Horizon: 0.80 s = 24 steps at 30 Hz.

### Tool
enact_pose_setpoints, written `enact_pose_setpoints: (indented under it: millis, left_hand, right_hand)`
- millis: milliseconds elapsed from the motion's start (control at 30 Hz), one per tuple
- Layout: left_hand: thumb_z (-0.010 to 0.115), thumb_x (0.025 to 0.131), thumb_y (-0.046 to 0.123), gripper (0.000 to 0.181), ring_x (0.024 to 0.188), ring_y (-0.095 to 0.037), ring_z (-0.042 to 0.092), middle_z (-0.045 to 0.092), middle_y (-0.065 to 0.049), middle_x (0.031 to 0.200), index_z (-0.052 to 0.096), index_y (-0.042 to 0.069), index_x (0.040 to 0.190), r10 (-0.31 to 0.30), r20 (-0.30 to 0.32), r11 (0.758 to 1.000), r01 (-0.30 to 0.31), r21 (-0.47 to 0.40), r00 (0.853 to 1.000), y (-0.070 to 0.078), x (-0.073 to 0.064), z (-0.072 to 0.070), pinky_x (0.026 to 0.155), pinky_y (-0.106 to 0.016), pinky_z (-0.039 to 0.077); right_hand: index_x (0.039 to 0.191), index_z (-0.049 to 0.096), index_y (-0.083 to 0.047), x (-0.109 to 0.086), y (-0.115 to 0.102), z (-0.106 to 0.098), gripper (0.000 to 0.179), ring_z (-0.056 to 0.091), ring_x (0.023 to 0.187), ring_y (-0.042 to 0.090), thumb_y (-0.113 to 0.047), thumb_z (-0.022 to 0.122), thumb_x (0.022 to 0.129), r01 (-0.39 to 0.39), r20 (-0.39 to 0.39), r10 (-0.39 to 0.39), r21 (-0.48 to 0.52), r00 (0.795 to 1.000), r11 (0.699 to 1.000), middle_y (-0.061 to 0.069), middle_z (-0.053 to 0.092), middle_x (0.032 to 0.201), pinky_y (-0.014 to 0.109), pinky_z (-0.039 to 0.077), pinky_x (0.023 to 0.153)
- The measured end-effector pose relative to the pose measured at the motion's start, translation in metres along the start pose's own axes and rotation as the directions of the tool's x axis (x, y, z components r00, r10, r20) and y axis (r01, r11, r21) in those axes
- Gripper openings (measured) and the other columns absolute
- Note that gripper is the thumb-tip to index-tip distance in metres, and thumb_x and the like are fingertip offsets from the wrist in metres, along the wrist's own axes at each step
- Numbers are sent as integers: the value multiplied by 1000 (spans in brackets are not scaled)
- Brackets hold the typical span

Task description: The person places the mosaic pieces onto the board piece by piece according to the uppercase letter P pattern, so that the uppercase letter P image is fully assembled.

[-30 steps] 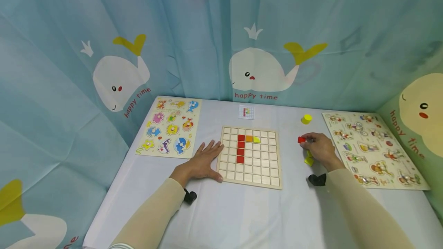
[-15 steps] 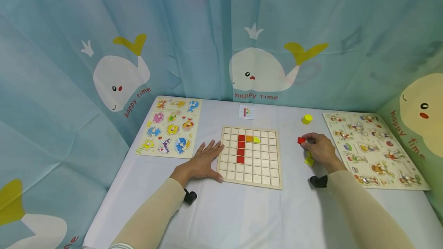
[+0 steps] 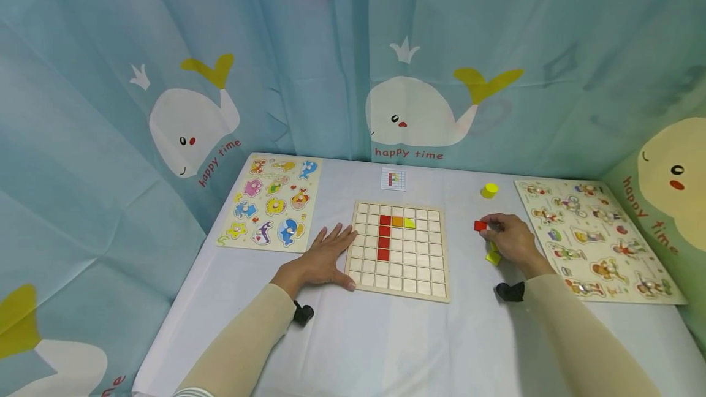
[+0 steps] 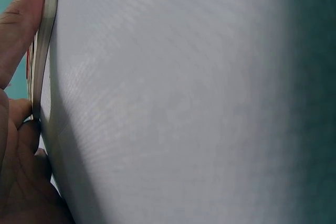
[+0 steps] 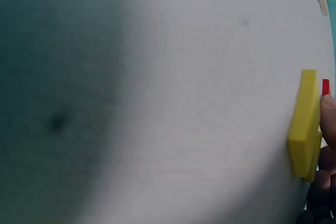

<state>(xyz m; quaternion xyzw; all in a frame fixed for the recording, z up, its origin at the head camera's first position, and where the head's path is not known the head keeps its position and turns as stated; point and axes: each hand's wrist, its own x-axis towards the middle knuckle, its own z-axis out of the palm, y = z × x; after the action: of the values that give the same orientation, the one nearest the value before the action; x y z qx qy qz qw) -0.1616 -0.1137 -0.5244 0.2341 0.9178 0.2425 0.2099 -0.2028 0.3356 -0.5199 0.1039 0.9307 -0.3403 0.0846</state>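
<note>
My left hand [image 3: 320, 259] lies with fingers spread along the left edge of a wooden grid board [image 3: 399, 296], thumb near its lower left corner. On the board, several red squares form a column, with an orange square [image 3: 397, 221] and a yellow-green piece [image 3: 409, 223] beside the top one. Right of the board, my right hand [image 3: 513, 238] pinches a red block [image 3: 480, 225] between thumb and fingers, low over the cloth. Yellow blocks [image 3: 493, 257] lie under that hand, partly hidden. In the right wrist view, a yellow block [image 5: 303, 124] stands near the thumb.
A small pattern card [image 3: 393, 179] lies behind the board. Farther back on the right stands a yellow cylinder [image 3: 489, 190]. A sea-animal puzzle [image 3: 270, 204] lies at the left, and a figure puzzle [image 3: 595, 238] at the right. Curtains hang behind the table.
The right wrist has shifted very slightly to the right, while its fingers stay at the red block. My left hand and the board pieces look the same.
</note>
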Motion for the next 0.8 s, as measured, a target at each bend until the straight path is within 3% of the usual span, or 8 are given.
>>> enact_pose_setpoints:
  millis: [133, 367, 600, 700, 800]
  left_hand:
    - [91, 73, 58, 128, 166, -19, -4, 8, 2, 179, 18, 17, 171, 0, 0, 1000, 0, 3, 1000, 0, -1, 0, 135, -41, -8]
    - [91, 74, 57, 127, 166, -18, -4, 8, 2, 179, 18, 18, 171, -4, 0, 1000, 4, 7, 1000, -2, 0, 0, 135, -41, -9]
    - [91, 74, 57, 128, 166, -18, -4, 7, 3, 179, 17, 18, 171, -4, 3, 1000, 4, 7, 1000, -1, 0, 0, 135, -40, -9]
    - [91, 74, 57, 128, 166, -18, -4, 7, 3, 179, 17, 18, 171, -3, 4, 1000, 3, 8, 1000, 0, -1, 0, 135, -40, -9]
    - [91, 74, 57, 128, 166, -18, -4, 7, 2, 179, 17, 18, 171, -2, 3, 1000, 2, 6, 1000, 0, -1, 0, 135, -41, -9]
  right_hand:
    - [139, 60, 2, 0, 2, 1, 39, 48, 117, 44, -14, 65, 104, 17, 2, -17, 8, 1000, 1000, 31, 47, 142, 59, 52, 102]
    - [136, 61, 3, -1, 5, 2, 36, 49, 111, 42, -16, 64, 105, 49, -14, -50, -29, 999, 998, 32, 49, 140, 51, 52, 90]
    - [145, 52, 2, -3, 4, -1, 42, 50, 116, 41, -18, 60, 108, 39, -4, -39, 50, 999, 998, 30, 53, 140, 52, 52, 97]
    - [147, 52, -1, -5, 4, 0, 43, 53, 116, 41, -18, 60, 109, 28, -28, -25, 79, 999, 997, 30, 56, 140, 44, 54, 92]
    - [147, 55, -5, -7, 3, 1, 41, 57, 111, 38, -18, 60, 108, 22, -72, -15, 96, 997, 995, 28, 59, 137, 30, 54, 78]
